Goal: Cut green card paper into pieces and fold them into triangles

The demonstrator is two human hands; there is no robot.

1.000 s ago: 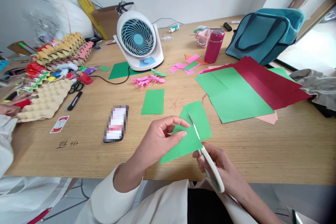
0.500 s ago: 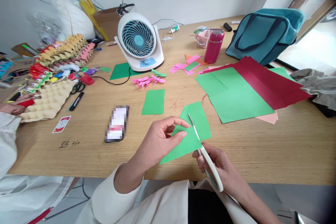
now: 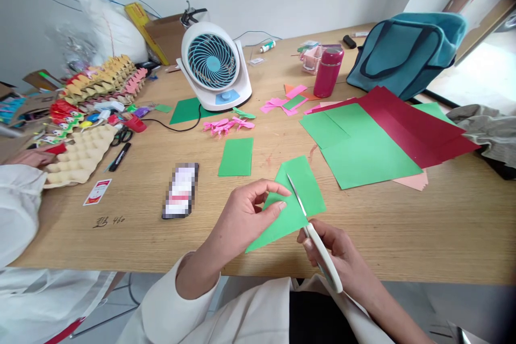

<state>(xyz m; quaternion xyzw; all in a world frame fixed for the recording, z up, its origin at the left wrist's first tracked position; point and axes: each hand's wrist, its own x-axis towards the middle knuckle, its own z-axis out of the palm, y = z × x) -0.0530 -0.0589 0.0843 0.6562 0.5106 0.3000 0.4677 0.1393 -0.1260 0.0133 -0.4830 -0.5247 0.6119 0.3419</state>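
Observation:
My left hand (image 3: pixel 245 215) pinches a green paper sheet (image 3: pixel 291 201) by its left part, thumb on top, just above the near table edge. My right hand (image 3: pixel 342 258) grips white-handled scissors (image 3: pixel 318 250), whose blades run up into the middle of that sheet. A small green rectangle (image 3: pixel 236 156) lies flat on the table just beyond my left hand. A phone (image 3: pixel 180 190) lies to the left of it.
Large green (image 3: pixel 363 150) and dark red sheets (image 3: pixel 415 129) lie at right, before a teal bag (image 3: pixel 403 51). A desk fan (image 3: pixel 213 64), pink paper bits (image 3: pixel 226 124) and a magenta bottle (image 3: pixel 328 71) stand further back. Egg trays (image 3: pixel 78 153) and another person's hand (image 3: pixel 30 157) are at left.
The scissor blades have edged slightly further into the green sheet. My view has drifted a little, and the other person's hand at left has moved rightward.

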